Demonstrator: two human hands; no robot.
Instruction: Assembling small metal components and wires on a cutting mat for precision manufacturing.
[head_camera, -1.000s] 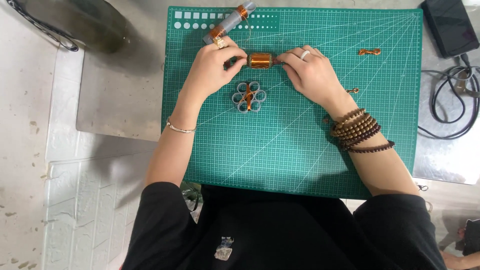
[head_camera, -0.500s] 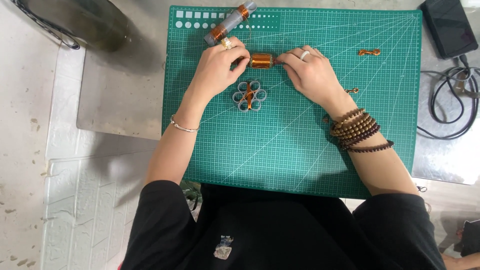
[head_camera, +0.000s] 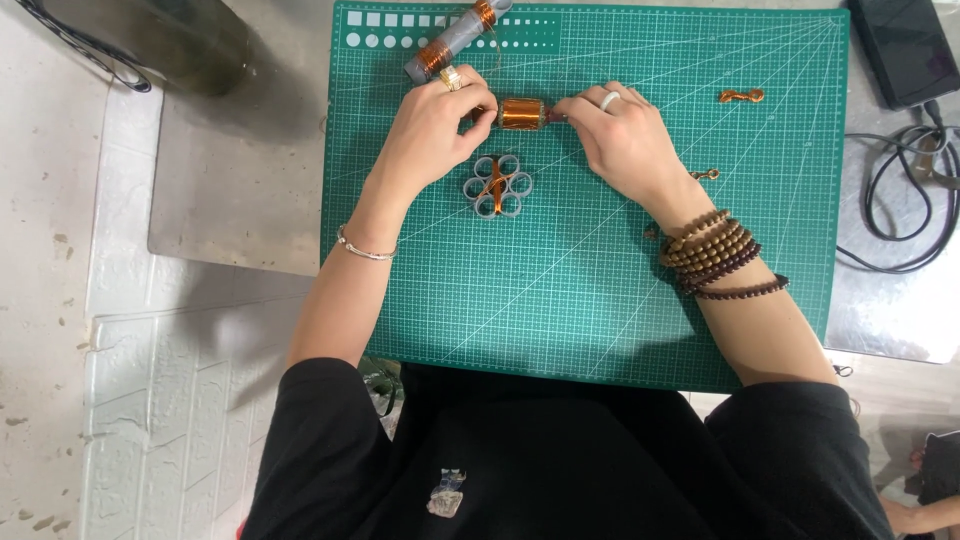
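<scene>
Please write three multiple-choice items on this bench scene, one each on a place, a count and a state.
1. Where does the flower-shaped cluster of grey rings lie?
A. On the cutting mat, just below the hands
B. On the phone
C. On the tiled floor

2. How many rings surround the cluster's middle?
A. Two
B. Six
C. Ten

3. How is the copper wire coil held?
A. By the left hand alone
B. Lying untouched
C. Between both hands

Answers:
1 A: the cluster sits on the green cutting mat.
2 B: six rings show.
3 C: the left hand and right hand pinch the coil at its ends.
</scene>
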